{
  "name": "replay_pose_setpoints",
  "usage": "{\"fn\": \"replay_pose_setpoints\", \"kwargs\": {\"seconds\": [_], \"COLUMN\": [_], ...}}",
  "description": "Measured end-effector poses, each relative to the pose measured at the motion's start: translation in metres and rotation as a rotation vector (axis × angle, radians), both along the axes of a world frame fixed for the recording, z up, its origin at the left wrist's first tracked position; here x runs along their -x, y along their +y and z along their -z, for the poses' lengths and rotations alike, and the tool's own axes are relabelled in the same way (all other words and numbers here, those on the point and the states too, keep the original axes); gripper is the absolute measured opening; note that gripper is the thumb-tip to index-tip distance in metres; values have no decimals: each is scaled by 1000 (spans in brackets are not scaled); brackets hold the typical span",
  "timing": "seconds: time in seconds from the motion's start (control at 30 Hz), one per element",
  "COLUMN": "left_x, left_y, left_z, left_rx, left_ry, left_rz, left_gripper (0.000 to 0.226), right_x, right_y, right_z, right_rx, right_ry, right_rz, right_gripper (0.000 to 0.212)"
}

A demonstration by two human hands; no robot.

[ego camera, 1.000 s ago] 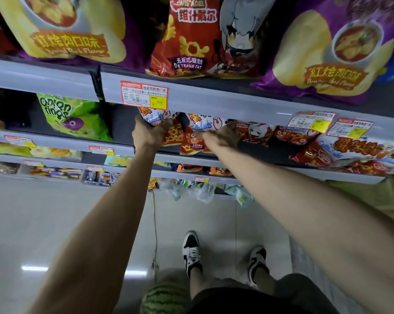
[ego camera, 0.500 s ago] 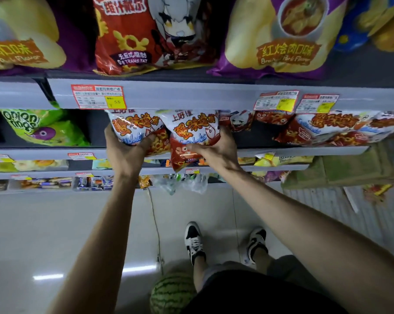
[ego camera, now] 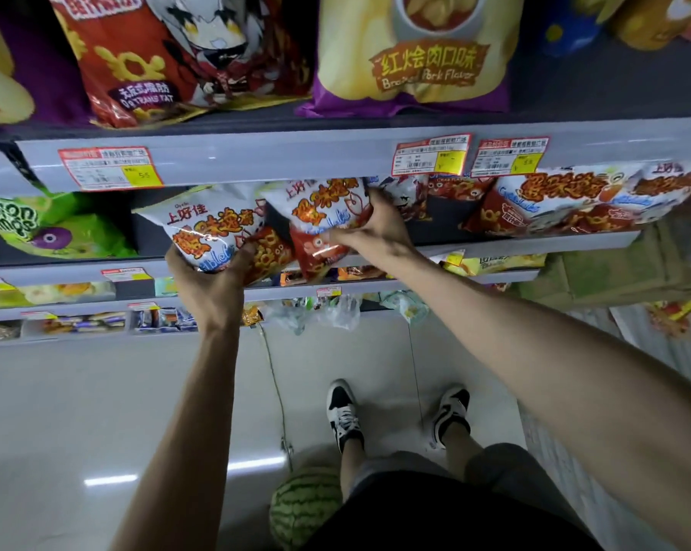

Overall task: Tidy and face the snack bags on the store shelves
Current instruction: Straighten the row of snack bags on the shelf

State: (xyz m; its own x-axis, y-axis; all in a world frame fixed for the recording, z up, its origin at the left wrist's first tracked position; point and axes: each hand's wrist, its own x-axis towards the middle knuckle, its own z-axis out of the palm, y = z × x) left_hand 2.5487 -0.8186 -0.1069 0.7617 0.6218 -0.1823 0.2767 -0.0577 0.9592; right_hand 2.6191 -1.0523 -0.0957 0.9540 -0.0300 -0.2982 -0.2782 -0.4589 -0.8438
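White-and-red snack bags [ego camera: 212, 228] are filling each hand's grip, left hand [ego camera: 212, 288] and right hand [ego camera: 369, 232], beside the price tag [ego camera: 111, 169], so you are only midway through facing.

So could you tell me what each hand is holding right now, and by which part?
The left hand grips a white snack bag by its bottom edge. The right hand pinches the neighbouring white snack bag at its lower right side.
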Motion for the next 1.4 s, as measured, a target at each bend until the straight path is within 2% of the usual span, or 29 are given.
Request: {"fn": "replay_pose_setpoints", "kwargs": {"seconds": [0.27, 0.33, 0.47, 0.6, 0.77, 0.93, 1.0, 1.07, 1.4], "left_x": [11, 15, 17, 16, 14, -5, -18, -31, -60], "left_y": [11, 10, 7, 1, -25, -75, -95, -111, -122], "left_z": [4, 5, 5, 5, 5, 1, 0, 0, 22], "left_rx": [-48, -52, -34, -17, -44, -50, -72, -91, -120], "left_ry": [29, 52, 62, 52, 45, 33, 22, 20, 69], "left_rz": [-8, 1, 13, 44, 212, 369, 417, 432, 451], "left_gripper": [77, 74, 83, 81, 79, 84, 86, 86, 85], "right_x": [-35, -30, -7, 23, 57, 63, 58, 51, 20], "right_y": [21, 21, 13, 2, -33, -87, -103, -112, -118], "right_z": [0, -3, -10, -14, -13, -3, 2, 9, 32], "right_rx": [21, -4, -58, -127, -186, -124, -62, -11, 26], "right_ry": [42, 6, -111, -163, -197, -237, -262, -287, -228], "right_rz": [53, 53, 33, 69, 244, 535, 617, 628, 548], "right_gripper": [85, 86, 88, 78, 66, 68, 78, 88, 79]}}
